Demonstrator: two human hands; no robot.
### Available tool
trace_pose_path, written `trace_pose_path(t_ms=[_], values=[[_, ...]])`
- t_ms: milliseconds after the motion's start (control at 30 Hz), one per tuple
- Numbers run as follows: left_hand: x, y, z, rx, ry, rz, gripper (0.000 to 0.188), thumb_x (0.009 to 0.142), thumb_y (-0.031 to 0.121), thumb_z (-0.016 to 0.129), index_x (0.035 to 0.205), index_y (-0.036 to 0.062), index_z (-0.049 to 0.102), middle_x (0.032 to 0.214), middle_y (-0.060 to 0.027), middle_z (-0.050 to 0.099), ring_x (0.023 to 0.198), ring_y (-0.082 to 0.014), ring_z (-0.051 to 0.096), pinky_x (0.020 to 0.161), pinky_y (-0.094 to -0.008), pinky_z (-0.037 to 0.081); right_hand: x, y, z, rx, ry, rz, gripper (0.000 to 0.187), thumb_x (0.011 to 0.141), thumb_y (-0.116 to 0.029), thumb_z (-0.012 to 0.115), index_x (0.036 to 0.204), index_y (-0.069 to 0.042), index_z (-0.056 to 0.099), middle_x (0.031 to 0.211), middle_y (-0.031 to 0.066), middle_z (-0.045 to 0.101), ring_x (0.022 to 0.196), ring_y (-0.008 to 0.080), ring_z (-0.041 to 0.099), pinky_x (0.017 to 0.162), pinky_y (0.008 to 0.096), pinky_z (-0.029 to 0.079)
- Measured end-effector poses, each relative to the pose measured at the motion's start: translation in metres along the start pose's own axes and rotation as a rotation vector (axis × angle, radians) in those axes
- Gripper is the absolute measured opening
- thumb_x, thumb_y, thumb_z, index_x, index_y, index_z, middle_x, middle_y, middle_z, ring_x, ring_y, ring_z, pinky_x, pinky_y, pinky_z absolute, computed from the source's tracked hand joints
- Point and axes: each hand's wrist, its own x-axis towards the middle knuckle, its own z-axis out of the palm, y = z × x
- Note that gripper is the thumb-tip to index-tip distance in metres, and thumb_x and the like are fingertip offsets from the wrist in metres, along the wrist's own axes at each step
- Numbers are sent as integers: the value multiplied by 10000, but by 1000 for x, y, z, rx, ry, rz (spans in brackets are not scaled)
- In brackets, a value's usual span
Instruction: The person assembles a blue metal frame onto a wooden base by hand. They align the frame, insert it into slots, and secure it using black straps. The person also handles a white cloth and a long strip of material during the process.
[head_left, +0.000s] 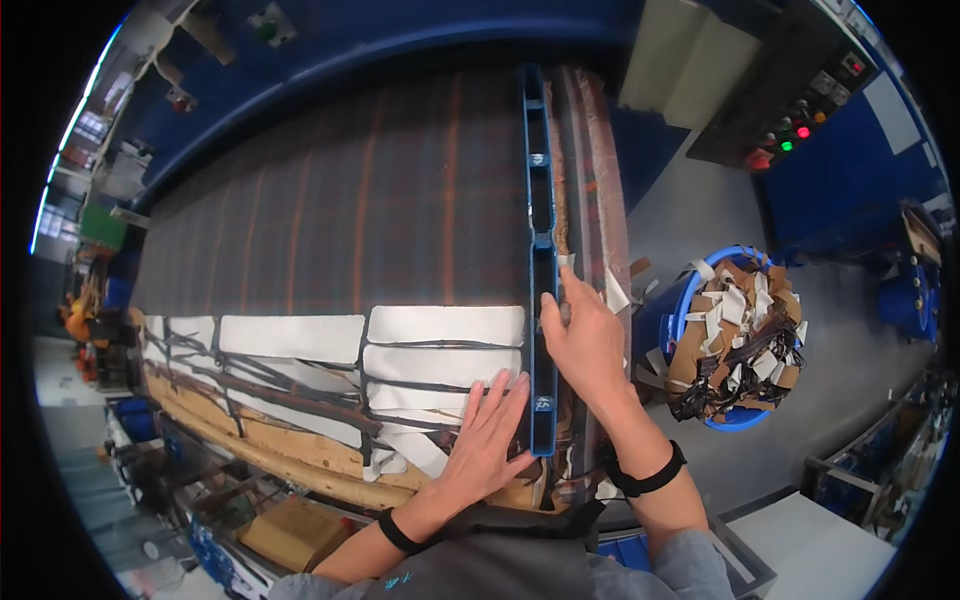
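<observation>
In the head view, a long blue bar (541,205) lies across the dark plaid cloth (330,210) on the tabletop (275,432), near the cloth's right end. The left hand (488,432) rests flat over white pieces (445,326), its fingers slightly spread just beside the bar. The right hand (588,340) straddles the bar, thumb at its left side, index finger extended along its right; whether the fingers pinch anything is unclear. Along the near side, white pieces and dark strips appear already separated, and scraps (735,345) heap a blue bin (742,423); the broad plaid area beyond looks unbroken, seemingly yet unworked.
</observation>
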Motion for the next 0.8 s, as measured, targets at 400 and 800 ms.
trace_pose_path(t_ms=[400,800], values=[[2,4,-3,17,-73,-59,1159,791,183,940,1705,-33,261,1757,-209,360,1663,-420,267,1328,-645,185,0,2,10,-116,19,-30,455,1002,-174,689,1393,57,657,1033,212,757,822,417,764,730,491,626],[0,-3,0,12,-57,11,1179,735,126,964,1685,-72,294,1729,-259,393,1652,-457,287,1311,-685,165,3,3,15,-96,23,-67,432,1003,-101,672,1392,86,648,940,170,729,692,358,739,608,450,604]])
